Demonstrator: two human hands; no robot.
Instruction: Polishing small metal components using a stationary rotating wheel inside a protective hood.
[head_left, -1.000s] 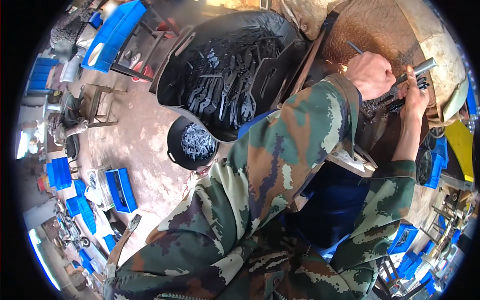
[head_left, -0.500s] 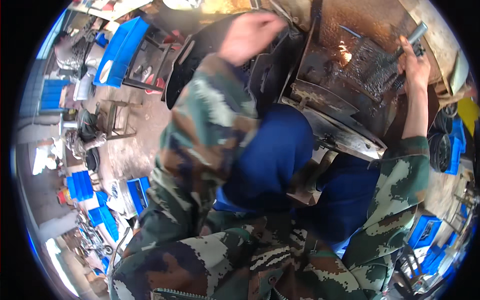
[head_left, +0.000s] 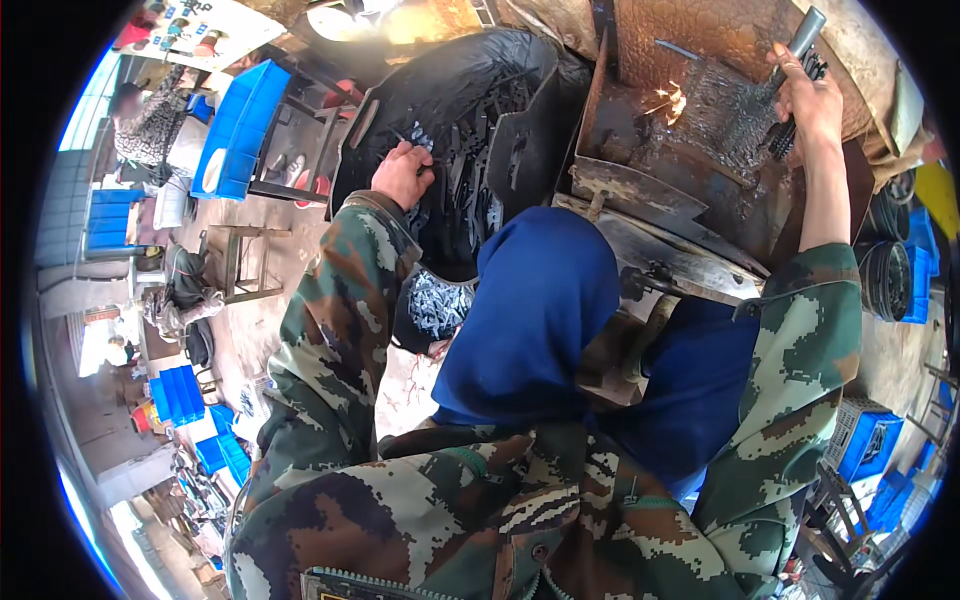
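Note:
At the left, my left hand [head_left: 403, 175] is over the near-left rim of a black tub [head_left: 385, 95], its fingers closed. What they hold, if anything, is too small to make out. Dark, thin metal strips [head_left: 465, 150] lie heaped in the tub. At the far right my right hand [head_left: 812, 105] is wrapped round a grey metal handle [head_left: 806, 32], with black ridged parts beside it. Left of that hand is a wet, oily dark metal block [head_left: 725, 110] in a rusty metal tray [head_left: 690, 215]. Orange sparks or a bright glint [head_left: 668, 103] show beside the block.
A round container of small shiny metal pieces [head_left: 440, 305] stands beside my blue-clad left knee [head_left: 550, 290]. A long blue bin [head_left: 235, 130] rests on a stand at the upper left. Coils of black wire [head_left: 882, 280] are at the right. Another person [head_left: 150, 125] is at the far left.
My left hand has swung left and nearer, from above the tub's far right part to its left rim. My right hand keeps its grip on the handle, slightly shifted in view.

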